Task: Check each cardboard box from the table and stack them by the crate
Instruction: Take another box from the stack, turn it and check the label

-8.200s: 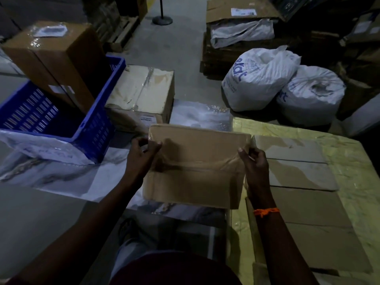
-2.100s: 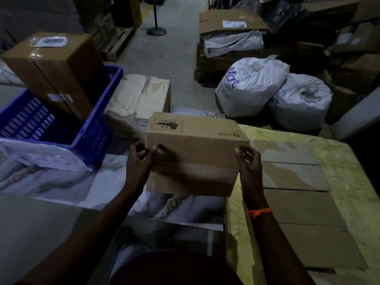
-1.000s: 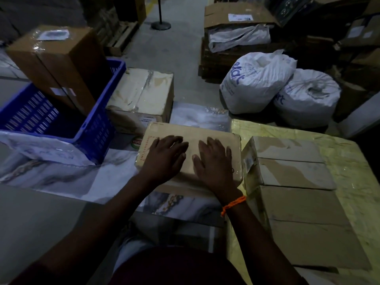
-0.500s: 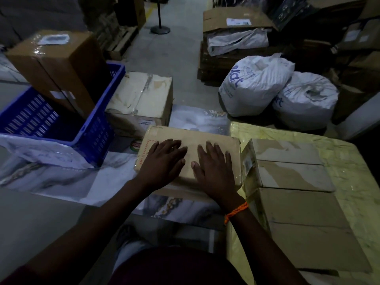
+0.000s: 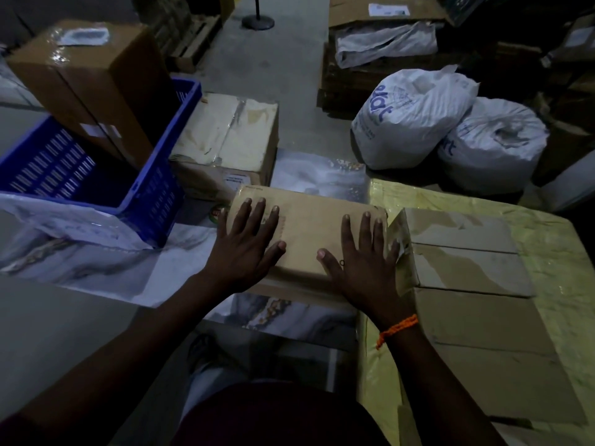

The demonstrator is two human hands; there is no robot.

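A flat brown cardboard box [image 5: 307, 226] lies in front of me, just left of the yellow-covered table [image 5: 544, 239]. My left hand [image 5: 246, 244] presses flat on its left half, fingers spread. My right hand [image 5: 363, 259] presses flat on its right half, next to the table's boxes. Several flat cardboard boxes [image 5: 470, 268] lie side by side on the table. The blue crate [image 5: 161, 188] stands to the left with a large brown box [image 5: 90, 78] leaning in it. A taped box [image 5: 231, 140] sits on the floor beside the crate.
Marbled sheets [image 5: 96, 272] cover the floor under the crate and the pressed box. Two white sacks [image 5: 409, 114] lie beyond the table. A pallet stack with a box and cloth [image 5: 383, 43] stands at the back. A post base [image 5: 257, 20] is on the aisle floor.
The box was held up and turned in both hands, then laid flat. Since half a second ago, my hands have slid apart across its top, left going left, right going right.
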